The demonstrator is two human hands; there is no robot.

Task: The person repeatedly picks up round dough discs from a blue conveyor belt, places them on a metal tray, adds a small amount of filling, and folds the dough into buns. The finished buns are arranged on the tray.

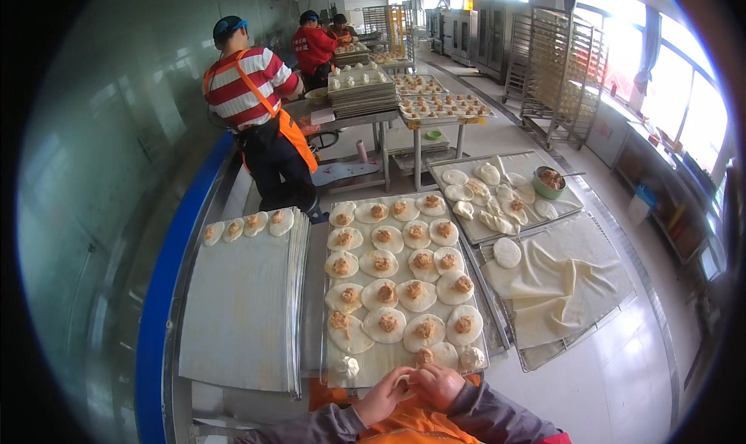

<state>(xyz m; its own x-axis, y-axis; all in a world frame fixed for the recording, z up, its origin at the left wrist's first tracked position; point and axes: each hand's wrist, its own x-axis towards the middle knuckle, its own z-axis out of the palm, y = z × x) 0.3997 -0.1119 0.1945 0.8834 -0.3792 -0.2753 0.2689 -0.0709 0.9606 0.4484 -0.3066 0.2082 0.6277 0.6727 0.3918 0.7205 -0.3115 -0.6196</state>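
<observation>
At the near edge of a lined tray (361, 349), my left hand (379, 397) and my right hand (437, 386) meet with fingers closed. Between them is a piece of pale dough (405, 383), mostly covered by my fingers. Rows of flat dough rounds (386, 325), each with a lump of orange-brown filling, lie on the tray beyond. Closest to my right hand are a filling lump (423, 357) and a dough round (445, 355). A gathered bun (347, 366) sits at the tray's near left corner, another bun (472, 357) at the near right.
Left stands a stack of trays (241, 304) with several filled rounds at its far end. To the right are a cloth-covered rack (559, 289), a dough tray (571, 199) and a green bowl of filling (550, 181). A co-worker (252, 94) works ahead; others stand farther back.
</observation>
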